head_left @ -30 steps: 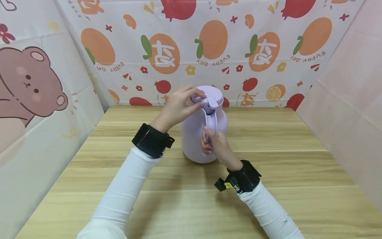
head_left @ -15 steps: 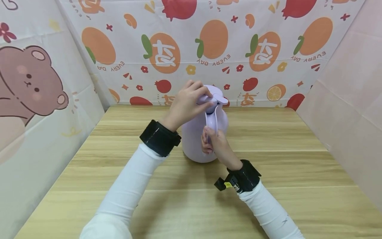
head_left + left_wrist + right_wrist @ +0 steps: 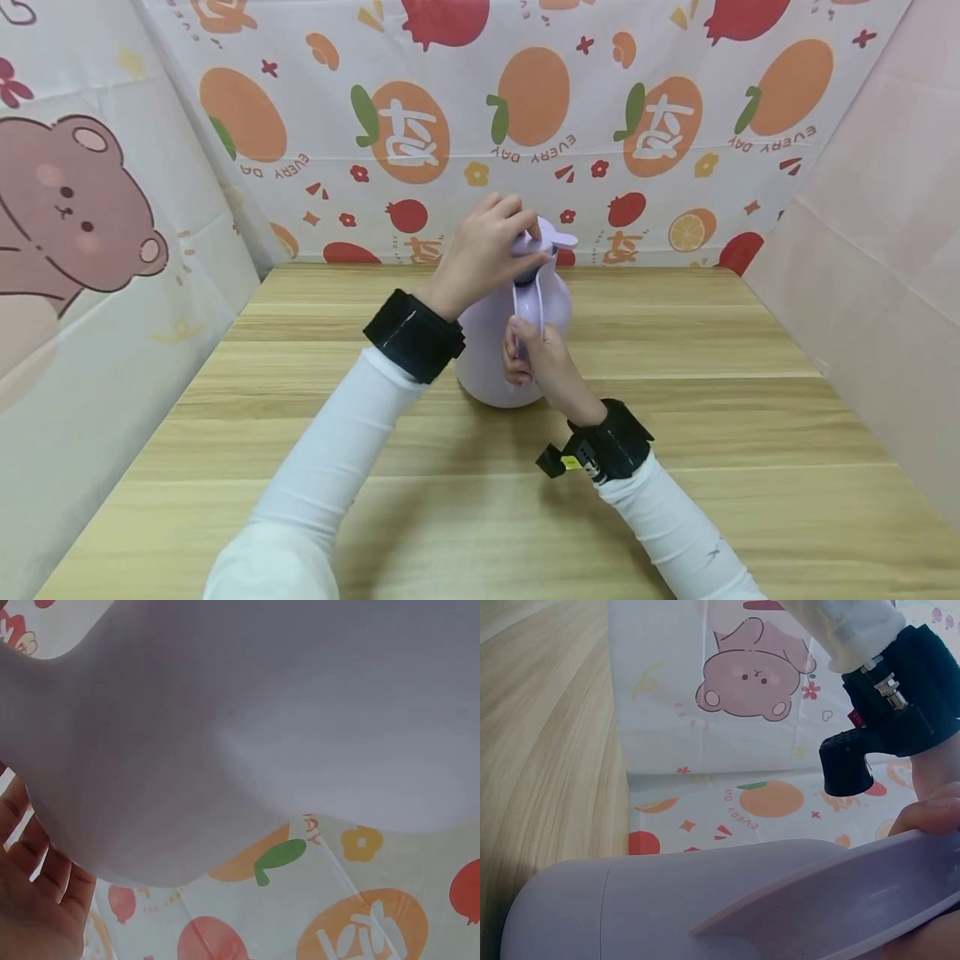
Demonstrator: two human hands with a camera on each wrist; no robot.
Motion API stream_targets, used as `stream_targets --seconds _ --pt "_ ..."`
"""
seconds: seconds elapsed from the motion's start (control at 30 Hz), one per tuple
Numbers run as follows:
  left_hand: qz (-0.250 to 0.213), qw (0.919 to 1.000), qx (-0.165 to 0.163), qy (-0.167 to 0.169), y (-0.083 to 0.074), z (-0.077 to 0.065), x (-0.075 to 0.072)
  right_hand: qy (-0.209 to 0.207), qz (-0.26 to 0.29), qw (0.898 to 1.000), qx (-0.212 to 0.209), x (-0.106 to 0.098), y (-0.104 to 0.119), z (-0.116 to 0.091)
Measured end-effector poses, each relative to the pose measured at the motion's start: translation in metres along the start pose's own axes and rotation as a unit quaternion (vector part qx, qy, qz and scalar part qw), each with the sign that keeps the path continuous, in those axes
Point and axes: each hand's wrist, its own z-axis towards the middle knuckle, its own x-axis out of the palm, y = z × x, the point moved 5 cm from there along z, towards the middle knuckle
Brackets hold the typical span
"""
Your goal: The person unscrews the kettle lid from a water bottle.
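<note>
A lavender vacuum jug (image 3: 487, 371) stands upright near the back of the wooden table in the head view. My left hand (image 3: 483, 250) grips its round lid from the left, fingers over the top and thumb in front. The lid's spout-like tab (image 3: 564, 240) points to the right. My right hand (image 3: 551, 362) holds the lower part of the jug's handle (image 3: 529, 304), with the thumb lying up along it. In the left wrist view the jug body (image 3: 187, 750) fills most of the picture, left fingers at its edge. The right wrist view shows the handle (image 3: 840, 892) close up.
A fruit-print cloth (image 3: 532, 92) hangs close behind the jug. Side cloths, one with a bear (image 3: 82, 208), flank the wooden table (image 3: 712, 333). Both wrists wear black bands with small cameras.
The left hand has turned the lid: its tab has swung from facing the handle round to the right. That hand has shifted right and slightly up; the right hand stays on the handle.
</note>
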Motion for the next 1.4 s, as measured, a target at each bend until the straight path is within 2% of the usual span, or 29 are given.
stream_targets --seconds 0.27,0.4,0.5,0.6,0.77,0.87,0.97,1.1,1.4 --pt "0.033 0.9994 -0.002 0.012 -0.003 0.006 0.004 -0.002 0.001 1.0 -0.001 -0.002 0.001 0.001" --pt "0.074 0.9963 -0.011 0.043 -0.003 0.007 0.006 -0.002 0.002 1.0 -0.001 -0.001 0.001 0.0" --pt "0.089 0.9916 -0.031 0.088 0.002 0.009 0.01 -0.003 -0.003 1.0 0.003 -0.002 0.0 0.001" --pt "0.081 0.984 -0.055 0.149 0.008 0.01 0.014 -0.005 -0.009 1.0 0.005 -0.002 0.0 0.001" --pt "0.062 0.96 -0.094 0.256 0.013 0.015 0.024 -0.009 -0.014 1.0 0.005 -0.002 0.0 0.0" --pt "0.059 0.9504 -0.111 0.285 0.015 0.018 0.028 -0.006 -0.013 1.0 0.007 -0.002 0.0 0.0" --pt "0.063 0.9484 -0.124 0.285 0.015 0.019 0.029 -0.003 -0.011 1.0 0.006 -0.001 0.0 0.0" --pt "0.076 0.9496 -0.135 0.272 0.015 0.021 0.03 -0.005 -0.013 1.0 0.005 -0.002 0.001 0.001" --pt "0.084 0.9604 -0.132 0.23 0.014 0.019 0.029 -0.011 -0.009 1.0 0.007 -0.001 -0.001 0.0"
